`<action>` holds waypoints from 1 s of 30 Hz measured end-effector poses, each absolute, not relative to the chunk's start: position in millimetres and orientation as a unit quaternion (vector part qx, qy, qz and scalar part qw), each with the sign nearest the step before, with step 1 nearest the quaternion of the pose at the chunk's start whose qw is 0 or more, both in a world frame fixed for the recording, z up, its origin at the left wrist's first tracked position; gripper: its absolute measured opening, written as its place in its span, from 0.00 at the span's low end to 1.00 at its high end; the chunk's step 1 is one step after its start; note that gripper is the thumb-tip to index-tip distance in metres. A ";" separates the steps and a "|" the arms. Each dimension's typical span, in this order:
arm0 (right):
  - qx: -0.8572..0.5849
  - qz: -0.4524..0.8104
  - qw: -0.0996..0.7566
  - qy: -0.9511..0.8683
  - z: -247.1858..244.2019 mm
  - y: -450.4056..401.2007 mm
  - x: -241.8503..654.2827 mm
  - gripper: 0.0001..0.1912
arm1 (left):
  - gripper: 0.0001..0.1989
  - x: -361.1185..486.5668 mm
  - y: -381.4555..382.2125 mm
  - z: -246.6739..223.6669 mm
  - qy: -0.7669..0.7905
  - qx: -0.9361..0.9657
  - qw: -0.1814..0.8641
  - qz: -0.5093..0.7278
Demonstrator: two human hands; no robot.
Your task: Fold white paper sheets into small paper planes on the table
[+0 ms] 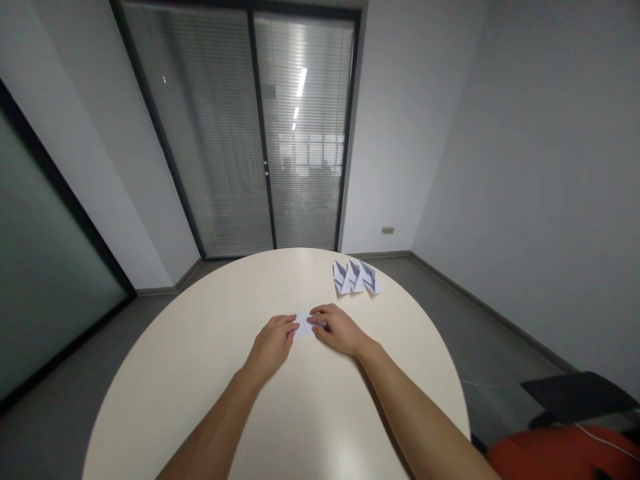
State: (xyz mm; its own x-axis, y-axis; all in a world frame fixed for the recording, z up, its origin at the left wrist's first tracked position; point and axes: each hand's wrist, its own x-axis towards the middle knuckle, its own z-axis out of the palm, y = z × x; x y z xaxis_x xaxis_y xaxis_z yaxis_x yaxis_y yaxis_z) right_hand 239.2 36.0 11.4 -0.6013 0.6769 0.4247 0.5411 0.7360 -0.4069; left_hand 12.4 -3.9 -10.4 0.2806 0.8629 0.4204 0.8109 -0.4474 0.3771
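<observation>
A small piece of folded white paper (303, 325) lies on the round table (200, 387) between my two hands. At its left edge, my left hand (274, 340) is closed, with thumb and fingers on the paper. My right hand (337, 329) holds the right side, its fingers bent over that part and hiding it. A crease line runs across the visible middle of the sheet. Farther back and to the right, three folded white paper pieces (355, 276) with pointed corners stand side by side in a row.
Behind the table is a dark-framed glass door (305, 147) with blinds. At the lower right, beyond the table's edge, stand a red chair seat (555, 457) and a black flat part (580, 395). White walls close in the right side, with a socket (388, 231) low down.
</observation>
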 end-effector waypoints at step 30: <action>-0.316 0.115 0.272 -0.901 3.7 41.8 242.8 0.17 | 0.18 18.3 -18.8 9.4 0.503 0.831 0.059 0.229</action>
State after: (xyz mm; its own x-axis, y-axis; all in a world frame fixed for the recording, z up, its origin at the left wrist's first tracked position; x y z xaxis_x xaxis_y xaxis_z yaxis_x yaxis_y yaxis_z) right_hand 242.8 41.8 3.7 -0.6513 0.6329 0.4186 0.5080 0.7734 -0.3791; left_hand 18.3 -18.8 9.4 0.3893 0.8633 0.3212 0.8088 -0.4873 0.3292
